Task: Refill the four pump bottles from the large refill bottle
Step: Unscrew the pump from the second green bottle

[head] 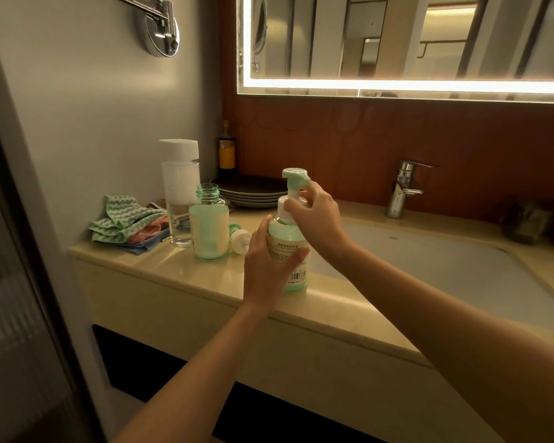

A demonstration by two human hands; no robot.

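Bathroom bench (173, 273), pale yellow stone, front edge closest. Standing near that edge, right beside sink (429, 266): pump bottle (287, 247), green, seemingly filled high. Holding its belly w/ left grip (267, 260), fingers curled round. Pinching white collar under pump head w/ right grip (315, 215), fingertips pressed tight on it. Looks like twisting pump top, on or off, can't tell which. If on: turn till snug, keep bottle straight, set aside. If off: lift tube out slow, no drips. Just behind, to left: open bottle (209, 228), no top, can't tell how full, w/ loose pump (240, 240) lying beside it. Prob. next for filling. Behind that: tall refill bottle (179, 193), white cap on, right next to open one. Only 2 pump bottles in sight, not 4. Further left: pile of cloths (125, 222). Further back: stack of plates (253, 191), dark bottle (226, 148) in corner, shiny tap (403, 190). Up top: big mirror (397, 43) w/ bright lit edge, red-brown wall under it.
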